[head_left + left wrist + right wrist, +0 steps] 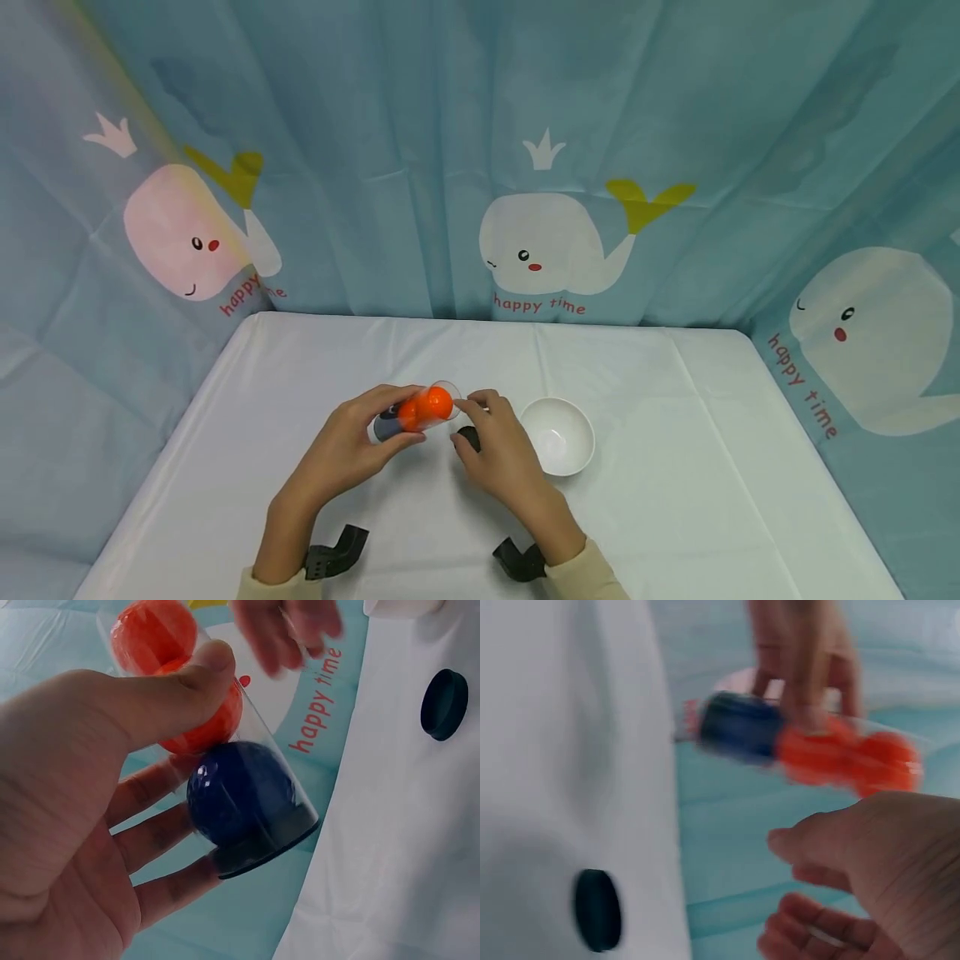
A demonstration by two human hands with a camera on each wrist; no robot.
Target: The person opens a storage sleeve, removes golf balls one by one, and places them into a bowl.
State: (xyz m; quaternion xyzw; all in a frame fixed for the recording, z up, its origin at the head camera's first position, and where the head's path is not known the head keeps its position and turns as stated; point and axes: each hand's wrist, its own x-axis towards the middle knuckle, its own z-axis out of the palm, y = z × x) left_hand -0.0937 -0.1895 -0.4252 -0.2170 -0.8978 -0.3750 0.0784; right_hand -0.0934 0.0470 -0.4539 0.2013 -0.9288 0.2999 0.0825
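My left hand (352,442) grips a clear plastic tube (279,766) from the side, thumb across it and fingers behind. Stacked inside are two orange balls (438,402) and a dark blue ball (240,791), the blue one next to the black cap (266,844) at the tube's lower end. The other end tilts up to the right and has no lid on it. Beside that end is my right hand (498,458), its fingers loosely bent with nothing held between them. A loose black lid (598,910) lies on the table below the right hand, partly covered by it in the head view.
A white bowl (558,437) stands just right of the right hand. White cloth (675,500) covers the table. Blue curtains (375,167) with whale prints hang behind and at both sides. Black bands (333,554) are worn on both wrists.
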